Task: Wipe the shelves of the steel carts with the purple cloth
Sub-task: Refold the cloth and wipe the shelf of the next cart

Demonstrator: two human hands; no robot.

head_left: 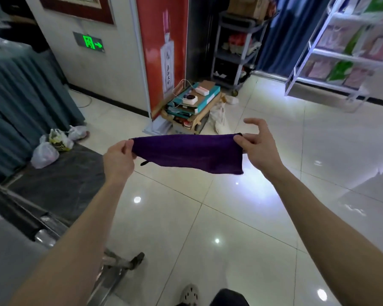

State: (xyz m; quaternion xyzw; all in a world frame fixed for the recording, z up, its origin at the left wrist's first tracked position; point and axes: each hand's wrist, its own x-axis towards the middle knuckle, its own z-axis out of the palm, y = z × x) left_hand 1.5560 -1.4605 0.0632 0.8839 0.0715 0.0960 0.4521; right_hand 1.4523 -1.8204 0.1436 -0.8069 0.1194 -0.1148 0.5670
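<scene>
The purple cloth [187, 154] is stretched out in the air between both hands, above the tiled floor. My left hand [118, 159] pinches its left corner. My right hand [258, 143] pinches its upper right corner with thumb and finger, the other fingers spread. A steel cart [53, 233] stands at the lower left, beside my left forearm; its top edge, a leg and a wheel show. A second, grey cart [237, 54] loaded with goods stands far back by the dark wall.
A stack of flat boxes [190, 104] sits on the floor ahead by the red poster. Plastic bags [53, 144] lie at the left near a draped table. A white display rack [345, 54] fills the right back. My shoe [189, 294] shows at the bottom.
</scene>
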